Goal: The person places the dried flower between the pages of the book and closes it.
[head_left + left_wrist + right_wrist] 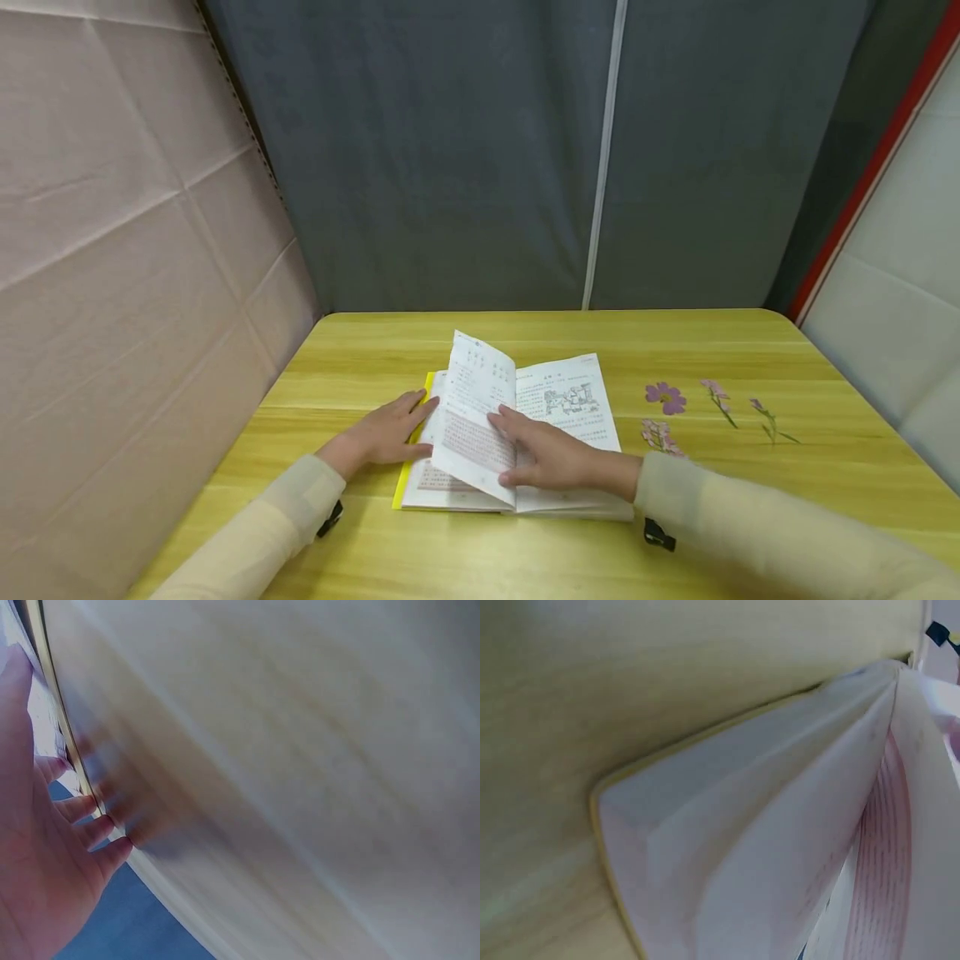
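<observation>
An open book with a yellow cover edge lies on the wooden table. One of its pages stands partly raised and leans over the left side. My right hand reaches across the right page, its fingers extended against the raised page near the spine. Along the book's left edge rests my left hand, fingers spread. In the left wrist view, the fingers of the left hand lie at an edge. The right wrist view has the book's fanned pages close up, with a pink printed block on one.
To the right of the book lie a purple flat flower, a pink sprig, a thin stemmed sprig and a pink blossom cluster partly behind the right sleeve. A grey curtain hangs behind the wooden table.
</observation>
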### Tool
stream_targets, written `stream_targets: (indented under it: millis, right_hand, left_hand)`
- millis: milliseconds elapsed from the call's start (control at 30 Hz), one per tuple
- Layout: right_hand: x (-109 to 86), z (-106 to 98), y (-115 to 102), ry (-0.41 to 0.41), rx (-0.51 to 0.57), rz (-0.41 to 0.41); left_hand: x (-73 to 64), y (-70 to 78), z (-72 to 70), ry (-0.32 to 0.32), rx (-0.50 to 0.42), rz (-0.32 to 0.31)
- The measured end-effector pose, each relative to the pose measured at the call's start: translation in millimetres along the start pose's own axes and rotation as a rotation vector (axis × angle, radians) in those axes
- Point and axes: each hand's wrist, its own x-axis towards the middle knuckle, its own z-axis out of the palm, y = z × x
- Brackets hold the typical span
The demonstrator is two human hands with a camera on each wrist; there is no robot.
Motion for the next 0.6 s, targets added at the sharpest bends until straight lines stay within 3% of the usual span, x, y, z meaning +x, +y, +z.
stream_targets:
  millis: [233,600]
  right_hand:
    - [0.5,8.0,-2.7,-0.080,-0.160,-0.010]
    - [3.4,15.8,-7.7,-0.136,-0.223,-0.022]
  left_hand:
    - [-1.3,-8.3,5.8,0.025,0.028,0.042]
    - [-10.1,-13.5,2.5,0.068,-0.073,0.038]
